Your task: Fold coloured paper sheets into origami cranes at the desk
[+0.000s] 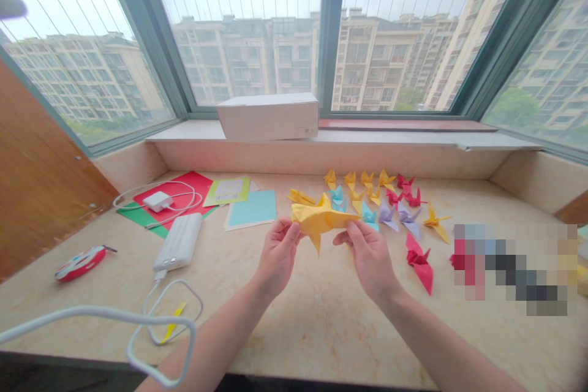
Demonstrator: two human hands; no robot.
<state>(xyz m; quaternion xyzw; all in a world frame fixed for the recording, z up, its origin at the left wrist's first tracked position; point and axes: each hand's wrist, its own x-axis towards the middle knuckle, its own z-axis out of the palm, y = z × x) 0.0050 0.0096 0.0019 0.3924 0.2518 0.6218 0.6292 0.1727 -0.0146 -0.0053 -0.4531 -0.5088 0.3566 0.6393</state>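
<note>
Two hands are holding a yellow paper fold [321,219] up above the worktop [321,324], near its middle. The left hand [278,254] is pinching the fold's left end between thumb and fingers, and the right hand [370,254] is pinching the right end the same way. The fold is stretching between them, with one point hanging down.

Just behind the fold, small cranes [367,182] in yellow, blue, red and purple are sitting in loose rows on the worktop. A bigger red crane [420,260] is lying just beside the right hand, on its right.

To the left, a white power bank [178,242] is lying on the worktop, with a white cable [138,318] looping from it toward the near edge. Behind it, a charger [158,201] is resting on a red sheet [199,187], and a blue sheet [252,208] is lying beside that. A red and white object [80,262] is sitting at the far left; what it is cannot be told. A white box [269,116] is standing on the window sill [390,135].
</note>
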